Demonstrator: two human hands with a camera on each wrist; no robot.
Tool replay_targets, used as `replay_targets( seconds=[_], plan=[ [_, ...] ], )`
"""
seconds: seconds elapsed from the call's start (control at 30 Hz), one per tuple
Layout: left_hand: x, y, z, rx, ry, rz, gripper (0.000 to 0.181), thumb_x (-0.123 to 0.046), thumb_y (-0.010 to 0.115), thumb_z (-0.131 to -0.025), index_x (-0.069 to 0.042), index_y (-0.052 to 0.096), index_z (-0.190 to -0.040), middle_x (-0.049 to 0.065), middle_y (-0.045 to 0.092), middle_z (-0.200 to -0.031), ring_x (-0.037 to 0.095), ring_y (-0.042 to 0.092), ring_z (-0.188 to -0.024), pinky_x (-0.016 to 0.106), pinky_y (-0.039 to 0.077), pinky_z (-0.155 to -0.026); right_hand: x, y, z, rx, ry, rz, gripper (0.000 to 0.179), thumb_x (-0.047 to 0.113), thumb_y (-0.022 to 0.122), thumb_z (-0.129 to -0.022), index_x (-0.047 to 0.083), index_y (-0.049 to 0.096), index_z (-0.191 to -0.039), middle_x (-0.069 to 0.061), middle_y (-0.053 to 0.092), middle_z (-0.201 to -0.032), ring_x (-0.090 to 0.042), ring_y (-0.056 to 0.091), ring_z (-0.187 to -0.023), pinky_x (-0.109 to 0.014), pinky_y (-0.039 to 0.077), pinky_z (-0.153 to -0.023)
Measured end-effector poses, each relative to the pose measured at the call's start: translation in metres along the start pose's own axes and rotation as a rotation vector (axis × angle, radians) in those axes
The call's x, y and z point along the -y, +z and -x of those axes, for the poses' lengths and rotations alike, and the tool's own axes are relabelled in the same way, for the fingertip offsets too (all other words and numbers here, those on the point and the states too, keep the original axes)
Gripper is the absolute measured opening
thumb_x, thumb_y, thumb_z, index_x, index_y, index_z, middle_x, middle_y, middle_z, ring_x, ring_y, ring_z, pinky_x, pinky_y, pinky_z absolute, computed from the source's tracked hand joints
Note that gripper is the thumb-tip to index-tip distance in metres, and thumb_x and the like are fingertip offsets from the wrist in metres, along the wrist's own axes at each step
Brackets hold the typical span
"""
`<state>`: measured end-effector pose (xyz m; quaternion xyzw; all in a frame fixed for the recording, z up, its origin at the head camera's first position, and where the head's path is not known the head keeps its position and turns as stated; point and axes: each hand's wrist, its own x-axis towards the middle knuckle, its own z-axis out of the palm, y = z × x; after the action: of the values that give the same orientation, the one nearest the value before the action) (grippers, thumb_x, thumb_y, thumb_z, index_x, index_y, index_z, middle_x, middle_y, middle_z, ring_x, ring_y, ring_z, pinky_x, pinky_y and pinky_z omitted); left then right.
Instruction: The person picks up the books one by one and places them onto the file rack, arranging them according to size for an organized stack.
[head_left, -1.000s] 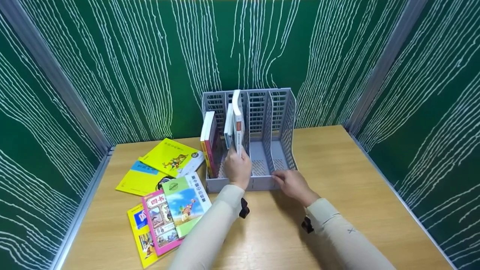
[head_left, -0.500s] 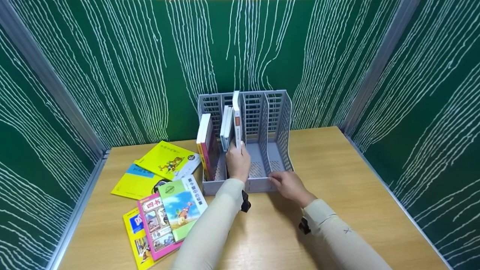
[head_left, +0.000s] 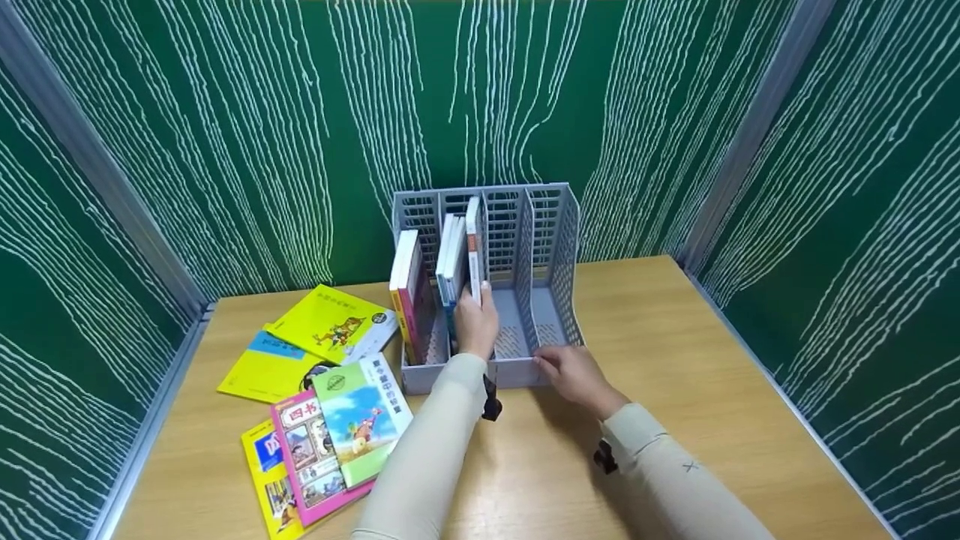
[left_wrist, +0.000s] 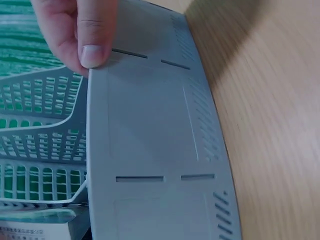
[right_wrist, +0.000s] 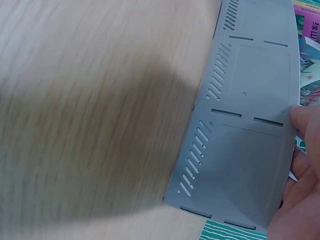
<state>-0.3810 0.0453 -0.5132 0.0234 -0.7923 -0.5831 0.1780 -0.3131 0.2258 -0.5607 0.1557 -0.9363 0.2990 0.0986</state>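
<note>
So the person's left hand [head_left: 476,324] has a slim white-spined book with an orange patch [head_left: 472,244] between thumb and fingers, thumb on the book's right side. The book's upright in the second slot from the left of a grey plastic four-slot magazine rack [head_left: 517,370], close to the divider on its right. Left of it in that same slot is a pair of thin pale-spined books [head_left: 449,255], both standing.

The right hand [head_left: 581,375] is pinching the rack's front lip near the divider between slots three and four, thumb on the outside face. The left wrist cam actually catches that thumb really well.

First slot's got a yellow-spined book [head_left: 402,311] and a magenta-spined one [head_left: 411,311] right up against each other, also standing.

Rest are lying on the wood table [head_left: 637,315], left of the rack. One yellow book with a cartoon figure [head_left: 322,315] overlaps a yellow book with a blue band [head_left: 262,375]. Closer in, a green-bordered book [head_left: 367,412] overlaps a pink comic-panel book [head_left: 300,435], which overlaps another yellow book [head_left: 259,469].
</note>
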Motion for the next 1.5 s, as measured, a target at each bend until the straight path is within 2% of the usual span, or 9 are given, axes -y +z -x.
replay_targets(
  seconds=[0.33,0.53,0.7,0.8,0.9,0.97,1.07,1.2,1.5],
  plan=[
    [0.014,-0.006,-0.003,0.208,-0.128,0.055,0.058,-0.036,0.044,-0.118,0.002,0.041,-0.162,0.027,0.061,-0.15,0.039,0.063,-0.135,0.054,0.05,-0.116,0.001,0.001,-0.001,0.001,-0.022,-0.004,0.016,0.012,0.071,-0.105,0.001,0.082,-0.109,-0.011,0.083,-0.102,-0.023,0.072,-0.087,-0.047,0.061,-0.084],
    [0.018,-0.011,-0.003,0.308,-0.192,-0.013,0.064,-0.039,0.039,-0.119,0.001,0.031,-0.167,0.029,0.056,-0.156,0.04,0.056,-0.145,0.053,0.044,-0.124,0.001,0.002,-0.003,-0.001,-0.039,0.005,0.013,0.011,0.07,-0.105,0.005,0.081,-0.102,-0.004,0.078,-0.088,-0.016,0.062,-0.075,-0.04,0.055,-0.072],
    [0.012,-0.018,-0.007,0.387,-0.215,-0.061,0.056,-0.034,0.044,-0.118,0.002,0.039,-0.16,0.019,0.069,-0.112,0.028,0.069,-0.099,0.042,0.056,-0.095,0.001,0.0,-0.006,0.009,-0.021,0.004,0.015,0.013,0.069,-0.106,0.003,0.081,-0.107,-0.007,0.08,-0.093,-0.017,0.062,-0.077,-0.042,0.057,-0.075],
    [0.01,-0.02,-0.009,0.443,-0.243,-0.108,0.036,-0.029,0.047,-0.117,0.004,0.058,-0.129,0.002,0.05,-0.07,0.015,0.048,-0.06,0.032,0.045,-0.064,0.001,-0.001,-0.006,0.015,-0.008,-0.001,0.016,0.013,0.069,-0.107,0.003,0.081,-0.109,-0.009,0.081,-0.097,-0.017,0.063,-0.078,-0.042,0.058,-0.076],
    [0.013,-0.022,-0.01,0.485,-0.228,-0.184,0.032,-0.024,0.053,-0.115,-0.001,0.059,-0.094,-0.002,0.041,-0.06,0.013,0.04,-0.052,0.03,0.04,-0.058,0.0,-0.001,-0.005,0.024,0.005,-0.011,0.017,0.013,0.069,-0.107,0.002,0.081,-0.11,-0.01,0.081,-0.099,-0.017,0.062,-0.078,-0.042,0.058,-0.076],
    [0.026,-0.019,-0.014,0.49,-0.18,-0.237,0.034,-0.025,0.06,-0.111,-0.002,0.061,-0.087,0.001,0.054,-0.066,0.016,0.05,-0.059,0.032,0.047,-0.062,0.0,-0.001,-0.004,0.026,0.013,-0.018,0.018,0.014,0.069,-0.107,0.002,0.081,-0.111,-0.011,0.081,-0.101,-0.018,0.064,-0.08,-0.043,0.059,-0.078],
    [0.042,-0.014,-0.021,0.475,-0.137,-0.382,0.031,-0.028,0.072,-0.101,0.001,0.068,-0.112,0.01,0.073,-0.099,0.021,0.068,-0.087,0.042,0.058,-0.083,-0.001,0.0,-0.003,0.027,0.021,-0.022,0.018,0.014,0.069,-0.107,0.002,0.081,-0.113,-0.012,0.082,-0.106,-0.02,0.066,-0.083,-0.045,0.06,-0.082],
    [0.053,-0.013,-0.03,0.492,-0.154,-0.53,0.074,-0.023,0.087,-0.087,-0.001,0.054,-0.15,0.018,0.069,-0.141,0.03,0.068,-0.125,0.051,0.057,-0.107,-0.003,0.0,-0.001,0.026,0.023,-0.021,0.018,0.015,0.069,-0.107,0.002,0.081,-0.112,-0.012,0.082,-0.104,-0.021,0.066,-0.083,-0.045,0.059,-0.081],
    [0.058,-0.023,-0.043,0.495,-0.075,-0.63,0.075,-0.017,0.099,-0.074,-0.004,0.062,-0.139,0.017,0.072,-0.135,0.033,0.071,-0.122,0.045,0.063,-0.097,-0.005,0.004,0.0,-0.042,-0.054,0.016,0.013,0.011,0.072,-0.104,0.003,0.082,-0.105,-0.008,0.082,-0.094,-0.022,0.071,-0.082,-0.052,0.062,-0.084]
  ],
)
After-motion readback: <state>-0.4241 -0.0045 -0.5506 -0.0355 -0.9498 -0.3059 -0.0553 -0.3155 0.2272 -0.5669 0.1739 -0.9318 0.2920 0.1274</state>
